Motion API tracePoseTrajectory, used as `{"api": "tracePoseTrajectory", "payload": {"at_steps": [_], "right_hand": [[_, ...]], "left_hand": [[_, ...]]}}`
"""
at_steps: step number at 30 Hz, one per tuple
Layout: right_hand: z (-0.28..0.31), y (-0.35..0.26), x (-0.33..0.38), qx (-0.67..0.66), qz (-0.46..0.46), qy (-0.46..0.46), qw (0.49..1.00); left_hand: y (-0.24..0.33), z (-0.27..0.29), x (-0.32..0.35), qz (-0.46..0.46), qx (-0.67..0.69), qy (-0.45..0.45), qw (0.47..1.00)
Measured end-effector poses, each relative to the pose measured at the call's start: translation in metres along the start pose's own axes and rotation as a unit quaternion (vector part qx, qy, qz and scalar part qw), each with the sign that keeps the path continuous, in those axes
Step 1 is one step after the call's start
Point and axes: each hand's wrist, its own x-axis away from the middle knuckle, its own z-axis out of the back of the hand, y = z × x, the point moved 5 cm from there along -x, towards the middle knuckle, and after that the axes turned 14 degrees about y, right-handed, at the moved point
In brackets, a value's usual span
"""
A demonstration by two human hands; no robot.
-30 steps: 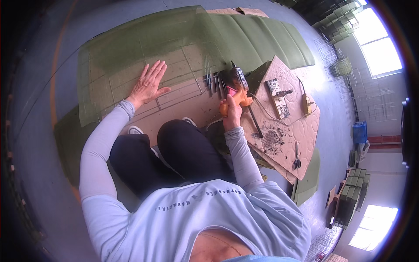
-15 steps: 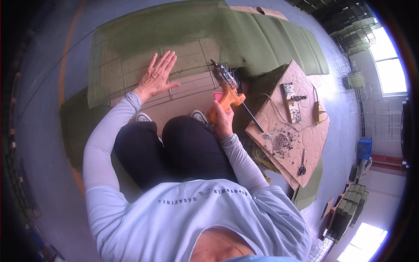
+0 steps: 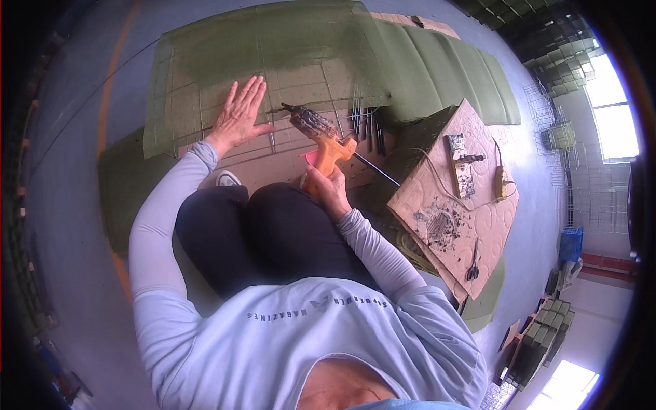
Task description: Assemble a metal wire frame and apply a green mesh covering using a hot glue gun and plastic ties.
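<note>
My right hand (image 3: 328, 190) is wrapped round the orange handle of a hot glue gun (image 3: 328, 152), whose grimy dark nozzle points up and to the left. A black glue stick (image 3: 374, 167) sticks out of its back end. Fingers stretched out, my left hand (image 3: 239, 115) rests flat on the near edge of a green mesh sheet (image 3: 273, 34). Thin metal wires (image 3: 301, 87) form a grid at that sheet, over brown cardboard. The nozzle hovers over the wires, right of my left hand; whether it touches them I cannot tell.
At the right, a cardboard-topped stack (image 3: 424, 198) carries a stained metal block (image 3: 460, 167), a yellow power strip (image 3: 502, 182) with its cord, and scissors (image 3: 473, 266). Several black glue sticks (image 3: 369, 126) lie beyond the glue gun. Folded green fabric (image 3: 451, 68) spreads at the back right.
The glue gun in my right hand has moved left, toward my left hand, and its nozzle has tilted further left. My left hand has shifted slightly, still flat.
</note>
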Motion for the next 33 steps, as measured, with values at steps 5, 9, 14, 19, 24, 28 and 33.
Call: {"api": "tracePoseTrajectory", "payload": {"at_steps": [5, 9, 14, 19, 24, 28, 33], "right_hand": [[-0.004, -0.003, 0.001, -0.011, -0.008, -0.023, 1.000], [0.008, -0.006, -0.004, -0.054, -0.026, -0.003, 0.998], [0.016, -0.045, -0.011, -0.057, 0.066, 0.003, 0.996], [0.056, -0.077, -0.066, -0.110, 0.210, 0.203, 0.950], [0.125, -0.075, -0.152, -0.295, 0.176, 0.269, 0.900], [0.127, -0.060, -0.198, -0.303, 0.128, 0.218, 0.919], [0.113, -0.049, -0.225, -0.302, 0.122, 0.238, 0.915]], "left_hand": [[-0.016, 0.011, 0.014, 0.021, -0.012, -0.031, 0.999], [-0.021, 0.008, 0.022, 0.011, -0.026, -0.017, 0.999], [-0.019, 0.007, 0.020, 0.022, -0.030, -0.021, 0.999], [-0.016, 0.004, 0.019, 0.030, -0.029, -0.011, 0.999], [-0.015, -0.006, 0.016, 0.036, -0.027, -0.003, 0.999], [-0.015, -0.007, 0.016, 0.039, -0.023, -0.014, 0.999], [-0.018, -0.007, 0.013, 0.060, -0.025, -0.014, 0.998]]}}
